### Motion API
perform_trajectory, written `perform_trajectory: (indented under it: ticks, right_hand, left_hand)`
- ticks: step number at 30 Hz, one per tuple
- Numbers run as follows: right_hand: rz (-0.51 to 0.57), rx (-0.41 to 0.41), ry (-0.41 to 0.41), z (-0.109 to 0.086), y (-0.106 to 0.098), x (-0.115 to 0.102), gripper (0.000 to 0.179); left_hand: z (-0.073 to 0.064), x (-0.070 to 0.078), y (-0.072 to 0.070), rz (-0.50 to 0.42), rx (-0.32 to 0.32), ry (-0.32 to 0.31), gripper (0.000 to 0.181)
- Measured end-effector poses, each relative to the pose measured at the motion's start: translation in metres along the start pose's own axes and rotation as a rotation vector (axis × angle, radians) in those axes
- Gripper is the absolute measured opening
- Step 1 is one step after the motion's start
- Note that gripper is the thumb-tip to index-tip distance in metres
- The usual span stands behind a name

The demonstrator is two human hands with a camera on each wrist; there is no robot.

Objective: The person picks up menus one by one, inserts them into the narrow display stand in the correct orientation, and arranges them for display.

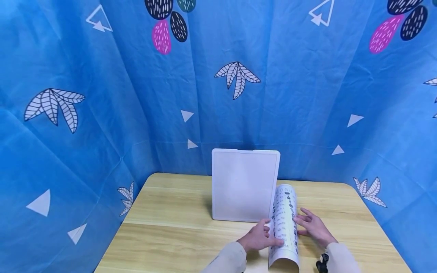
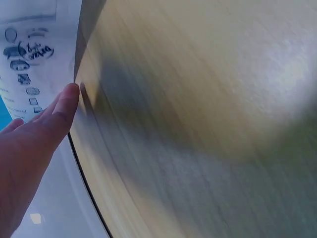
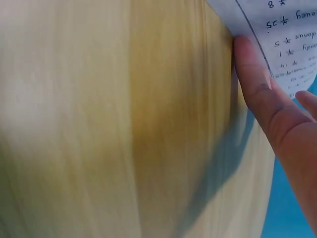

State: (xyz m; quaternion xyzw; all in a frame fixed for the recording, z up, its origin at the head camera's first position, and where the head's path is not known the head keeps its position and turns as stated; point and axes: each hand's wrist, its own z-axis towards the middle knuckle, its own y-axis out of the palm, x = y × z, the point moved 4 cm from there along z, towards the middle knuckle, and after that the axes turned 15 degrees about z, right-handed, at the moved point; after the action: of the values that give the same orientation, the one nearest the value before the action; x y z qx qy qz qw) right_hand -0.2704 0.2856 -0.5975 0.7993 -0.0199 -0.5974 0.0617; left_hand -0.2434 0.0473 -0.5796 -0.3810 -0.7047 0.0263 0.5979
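Observation:
A white paper sheet lies arched lengthwise on the table, bearing "Menu" lettering, small drawings and handwritten lines with numbers. Its near end bows up off the tabletop. At the left long edge is my left hand, thumb extended over the paper, fingers spread beside the edge. My right hand is at the opposite edge, its fingertips touching the paper's side. From the left wrist, a straight finger meets the paper's border. The right wrist view has an extended finger against the printed sheet.
Directly left of the paper, a white rectangular board stands upright, its lower right corner close to my left hand. Everything rests on a light wooden table with rounded far corners. Blue patterned curtains hang around its back and sides.

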Motion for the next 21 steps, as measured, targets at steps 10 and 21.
perform_trajectory:
  ticks: [10,21]
  right_hand:
    - [0.129,0.015,-0.004,-0.005,0.016,0.009,0.083]
    - [0.146,0.013,-0.022,-0.012,0.044,0.002,0.075]
  left_hand:
    - [-0.002,0.006,0.005,-0.053,0.009,0.047,0.083]
    - [-0.007,0.014,0.006,-0.042,0.046,0.115,0.091]
